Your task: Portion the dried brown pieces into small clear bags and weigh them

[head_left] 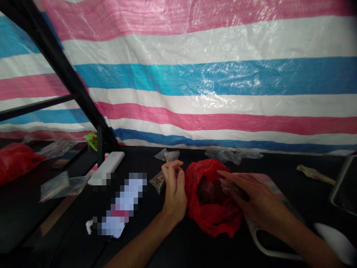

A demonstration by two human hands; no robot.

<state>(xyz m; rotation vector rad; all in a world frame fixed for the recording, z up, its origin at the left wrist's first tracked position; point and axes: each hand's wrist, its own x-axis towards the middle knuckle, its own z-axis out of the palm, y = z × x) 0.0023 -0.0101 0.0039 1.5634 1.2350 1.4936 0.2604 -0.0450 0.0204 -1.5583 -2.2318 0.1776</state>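
A red plastic bag [213, 223] stands on the black table with its mouth open, dark brown dried bits [208, 190] inside. Over its right rim is my right hand [256, 199], closed on what looks like a small clear plastic bag [225, 185]; the fingertips are partly blurred. My left hand [174, 191] is at the red bag's left side, fingers loosely bent and thumb apart, with nothing seen in it. Just behind the left hand lie a small clear bag of brown bits [158, 182] and another small clear bag [170, 155].
A phone [125, 204], an earbud [89, 227] and a white power strip [107, 167] lie to the left. Clear bags [223, 155] lie along the back. A pale cutting board [259, 242] is under my right arm. A black frame [80, 93] slants before the striped sheet [209, 78].
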